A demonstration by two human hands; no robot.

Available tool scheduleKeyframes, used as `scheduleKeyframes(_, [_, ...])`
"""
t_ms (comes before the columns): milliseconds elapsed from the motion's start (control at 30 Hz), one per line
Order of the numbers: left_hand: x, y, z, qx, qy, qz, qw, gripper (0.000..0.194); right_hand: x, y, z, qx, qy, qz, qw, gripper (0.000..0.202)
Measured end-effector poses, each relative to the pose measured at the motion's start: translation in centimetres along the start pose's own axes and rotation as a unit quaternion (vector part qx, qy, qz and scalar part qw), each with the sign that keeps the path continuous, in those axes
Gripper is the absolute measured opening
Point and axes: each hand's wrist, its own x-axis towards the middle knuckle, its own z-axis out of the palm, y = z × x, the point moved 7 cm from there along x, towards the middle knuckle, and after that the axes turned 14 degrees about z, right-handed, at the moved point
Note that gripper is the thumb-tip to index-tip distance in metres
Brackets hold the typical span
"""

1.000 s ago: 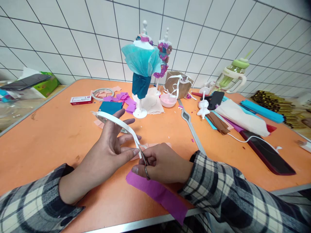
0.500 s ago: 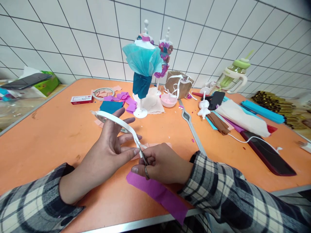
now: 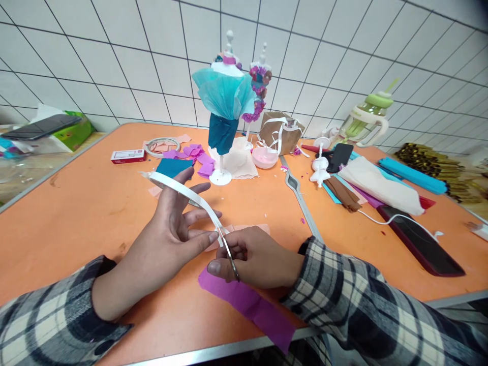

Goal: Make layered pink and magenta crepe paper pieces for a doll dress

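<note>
Hands (image 3: 261, 256) over table (image 3: 76, 208), wall (image 3: 152, 25) apparently tiled.

Left hand (image 3: 173, 223): hovering palm inward, its fingers spreading apart and pointing up and toward the right, the thumb reaching toward the right hand; wrist (image 3: 110, 292) emerging from a plaid cuff (image 3: 95, 305), forearm slanting in from the lower left. Right hand (image 3: 255, 256): curling, back of the hand facing up, thumb extending leftward beneath the bent fingers, forearm coming in from the lower right in a matching plaid sleeve (image 3: 354, 290).
</note>
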Motion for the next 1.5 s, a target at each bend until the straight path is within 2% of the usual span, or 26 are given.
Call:
scheduleKeyframes(533, [0.2,-0.1,0.2,-0.013,0.006,-0.018,1.000,0.111,0.1,-0.1,0.0,0.013,0.013,0.011,1.000,0.041])
scheduleKeyframes(700, [0.2,0.0,0.0,-0.012,0.025,-0.009,1.000,0.114,0.3,0.2,0.2,0.055,-0.003,0.001,0.998,0.042])
scheduleKeyframes(800, [0.2,-0.1,0.0,-0.018,0.017,0.000,1.000,0.109,-0.2,-0.2,-0.1,0.037,-0.007,-0.009,0.999,0.041])
scheduleKeyframes(967, [0.2,-0.2,0.0,-0.017,-0.012,0.019,1.000,0.109,-0.6,-0.7,-0.1,0.045,-0.059,-0.009,0.997,0.042])
scheduleKeyframes(1033, [0.1,-0.2,0.2,-0.026,-0.042,0.020,0.999,0.105,-0.6,-0.8,-0.3,0.008,-0.038,-0.014,0.999,0.042])
scheduleKeyframes(1100, [0.0,-0.3,0.1,-0.029,-0.046,0.014,0.998,0.098,-0.6,-1.0,-0.8,-0.055,0.010,-0.023,0.998,0.040])
scheduleKeyframes(1233, [0.3,-0.8,-0.7,-0.016,0.000,-0.012,1.000,0.091,-0.8,-1.5,-1.4,-0.152,0.093,-0.038,0.983,0.032])
scheduleKeyframes(1433, [0.5,-0.8,-0.7,-0.045,0.034,-0.031,0.998,0.074,-0.9,-1.5,-2.2,-0.218,0.186,-0.029,0.958,0.029])
scheduleKeyframes(1500, [0.6,-0.8,-0.7,-0.036,0.039,-0.033,0.998,0.076,-0.9,-1.5,-2.3,-0.246,0.214,-0.022,0.945,0.029])
